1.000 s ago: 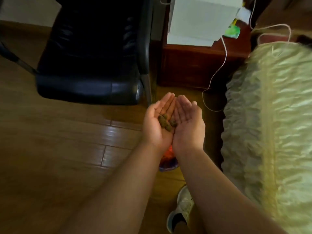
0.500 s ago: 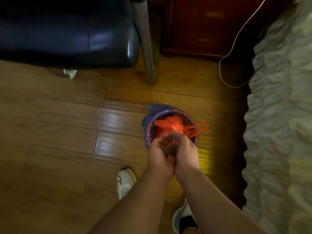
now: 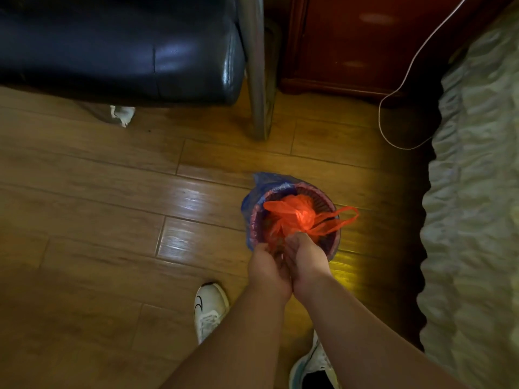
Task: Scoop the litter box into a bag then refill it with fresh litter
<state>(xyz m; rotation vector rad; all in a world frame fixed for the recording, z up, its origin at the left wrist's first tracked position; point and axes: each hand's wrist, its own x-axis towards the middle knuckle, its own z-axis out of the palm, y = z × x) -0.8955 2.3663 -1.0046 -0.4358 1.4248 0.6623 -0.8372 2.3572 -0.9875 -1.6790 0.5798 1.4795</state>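
A small round waste basket [image 3: 331,242] lined with a blue bag [image 3: 250,217] stands on the wooden floor. An orange plastic bag [image 3: 297,213] lies bunched inside it, one handle hanging over the right rim. My left hand [image 3: 268,266] and my right hand [image 3: 304,255] are pressed together side by side, cupped and tipped forward over the basket's near rim. Dark brown litter clumps [image 3: 278,252] show in the gap between the palms, mostly hidden by the fingers. No litter box is in view.
A black padded chair [image 3: 120,49] with a metal leg [image 3: 257,80] stands at the top left. A dark red cabinet [image 3: 359,43] sits behind, with a white cable [image 3: 393,94] trailing down. A ruffled bed cover [image 3: 477,206] fills the right. My white shoes [image 3: 209,310] stand below.
A second ago my cupped hands held the clumps up at chest height. They have dropped to the basket and tipped forward over the orange bag; the view has swung down.
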